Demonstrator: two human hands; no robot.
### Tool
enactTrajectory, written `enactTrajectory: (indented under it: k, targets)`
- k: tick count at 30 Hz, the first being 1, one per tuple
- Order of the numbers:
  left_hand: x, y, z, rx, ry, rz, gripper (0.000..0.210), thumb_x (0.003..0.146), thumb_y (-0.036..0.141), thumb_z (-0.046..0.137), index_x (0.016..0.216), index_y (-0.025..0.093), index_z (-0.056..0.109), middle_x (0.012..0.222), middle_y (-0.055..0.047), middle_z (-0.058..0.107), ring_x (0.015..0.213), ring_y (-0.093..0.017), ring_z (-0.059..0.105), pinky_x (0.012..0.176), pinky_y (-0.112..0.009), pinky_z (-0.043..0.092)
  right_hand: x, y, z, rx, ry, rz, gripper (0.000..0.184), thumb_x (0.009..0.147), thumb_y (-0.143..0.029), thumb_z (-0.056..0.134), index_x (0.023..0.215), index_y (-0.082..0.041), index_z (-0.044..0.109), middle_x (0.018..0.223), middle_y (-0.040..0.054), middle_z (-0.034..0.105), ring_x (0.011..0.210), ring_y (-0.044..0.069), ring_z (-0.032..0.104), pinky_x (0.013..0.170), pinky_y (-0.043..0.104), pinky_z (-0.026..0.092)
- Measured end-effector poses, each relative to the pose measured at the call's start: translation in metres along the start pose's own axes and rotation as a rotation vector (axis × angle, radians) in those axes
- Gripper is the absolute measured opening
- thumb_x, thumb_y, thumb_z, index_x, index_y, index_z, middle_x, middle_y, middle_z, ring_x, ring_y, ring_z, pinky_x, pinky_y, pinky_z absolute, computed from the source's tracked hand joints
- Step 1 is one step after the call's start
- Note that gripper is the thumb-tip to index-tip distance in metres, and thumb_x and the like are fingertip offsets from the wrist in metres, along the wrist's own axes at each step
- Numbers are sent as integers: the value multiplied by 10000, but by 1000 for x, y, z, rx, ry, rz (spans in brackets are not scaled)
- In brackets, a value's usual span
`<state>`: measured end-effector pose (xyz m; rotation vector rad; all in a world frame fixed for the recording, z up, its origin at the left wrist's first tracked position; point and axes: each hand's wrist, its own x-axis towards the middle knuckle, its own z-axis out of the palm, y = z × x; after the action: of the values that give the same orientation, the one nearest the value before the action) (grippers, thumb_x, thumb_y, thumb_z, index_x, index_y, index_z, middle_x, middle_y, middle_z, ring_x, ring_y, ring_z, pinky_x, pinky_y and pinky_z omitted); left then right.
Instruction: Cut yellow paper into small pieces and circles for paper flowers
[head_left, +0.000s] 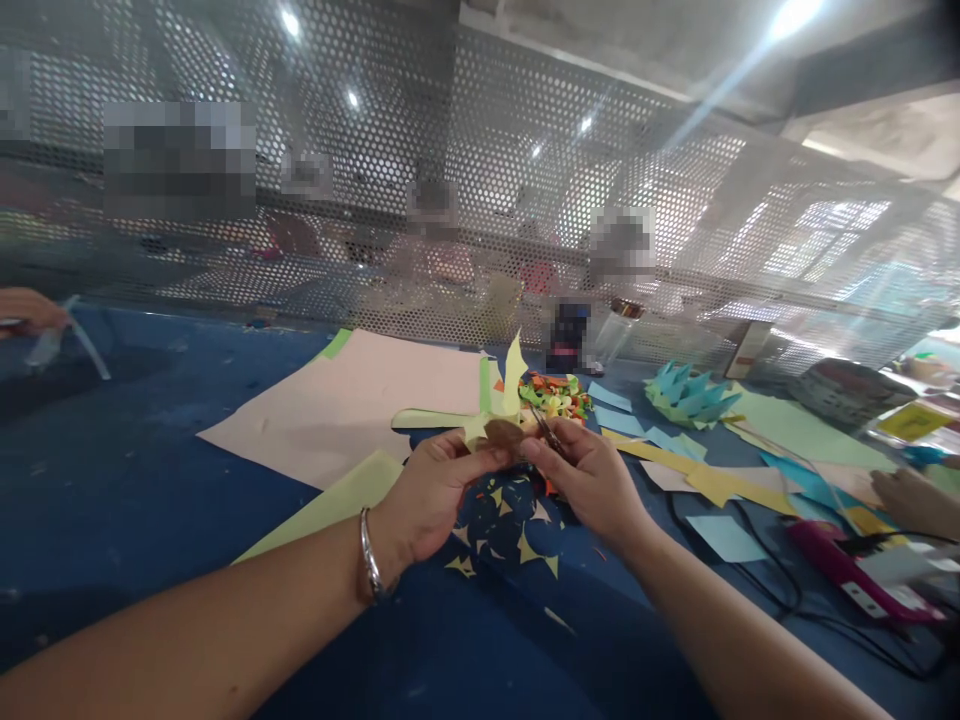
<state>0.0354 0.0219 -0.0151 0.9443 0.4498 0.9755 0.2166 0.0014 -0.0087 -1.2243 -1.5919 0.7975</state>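
My left hand pinches a pale yellow-green paper cutout between thumb and fingers. One pointed strip of it sticks up and another reaches left; a rounded, darker, shaded part lies by my fingertips. My right hand is closed on small scissors, whose blades point up toward the paper. Exactly where the blades meet the paper is too small to tell. Below both hands, pale paper scraps are scattered on the blue table. Just behind the hands lies a heap of orange, green and yellow paper bits.
A large pale pink sheet and a green sheet lie left. On the right are a blue folded-paper flower, paper strips, cables and a magenta power strip. Other people's hands show at both sides. A perforated screen stands behind.
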Motion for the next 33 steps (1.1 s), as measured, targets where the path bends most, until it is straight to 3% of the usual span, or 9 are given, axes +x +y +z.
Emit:
enactTrajectory:
  k: [5,10,16,21,33]
  targets:
    - [6,5,-8,-2,1,10,217,779,161,763,995,171,783,981,-59,771,967,-181,679,965,-307,450,2,3,-2,45,-106,60,495,937,-648,478,790,-185,570,543,-84,271,462,78,219,431,231,186]
    - [9,8,-11,2,59,19,179,743,151,788,919,184,782,970,-27,767,902,-146,669,936,-280,448,2,3,-3,41,-147,114,531,916,-681,486,714,-190,516,511,-88,279,453,70,221,427,216,192]
    - [8,9,-11,13,-23,-44,180,766,170,766,945,153,772,913,-54,757,885,-162,660,894,-295,462,3,2,-4,125,-176,168,530,900,-682,514,692,-194,490,491,-101,253,435,61,182,418,218,141]
    - [4,11,-8,45,-18,-113,146,709,171,822,847,154,778,848,-44,755,771,-140,646,820,-288,484,3,1,-8,63,-185,146,538,907,-678,506,685,-188,500,492,-91,283,440,64,210,428,225,157]
    - [2,11,-8,103,-88,-68,232,736,168,797,969,177,797,968,-79,776,922,-186,691,943,-325,469,1,-6,-12,-24,-191,81,536,929,-653,491,655,-192,486,524,-76,288,459,72,208,427,233,144]
